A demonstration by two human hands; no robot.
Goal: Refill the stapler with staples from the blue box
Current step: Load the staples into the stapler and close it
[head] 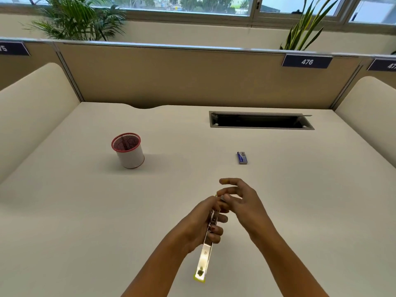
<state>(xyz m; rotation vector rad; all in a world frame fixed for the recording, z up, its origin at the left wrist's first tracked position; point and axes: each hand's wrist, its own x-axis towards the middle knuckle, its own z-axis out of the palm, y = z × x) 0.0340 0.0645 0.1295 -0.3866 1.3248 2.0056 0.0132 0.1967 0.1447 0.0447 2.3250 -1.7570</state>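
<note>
Near the front edge of the desk, both hands meet over a big bare stretch of cream top. Lots of open room lies all around them. Cream side walls stand at the far left and far right. A tan back wall closes off the far edge. A dark slot is cut into the desk close to that back wall, on the right.

The left hand comes up from the bottom of the picture. Its fingers are curled tight around the stapler. The stapler is long and shiny, with a yellow tip at the end nearest the person. It looks swung open, with a flat metal part pointing down toward the bottom edge. It is held up off the desk.

The right hand comes in from the lower right. Its fingers are loose and spread, and they reach to the far end of the stapler. The thumb and first finger pinch close together there. They may be holding something small, but I cannot tell what.

The blue box lies flat on the desk, past the hands and a bit to the right. It is well apart from both hands.

A white cup with a red rim stands on the left, far from the box. Its inside is red mesh.

A dark sign with the number 476 hangs on the back wall. Green plants and windows sit behind it.
</note>
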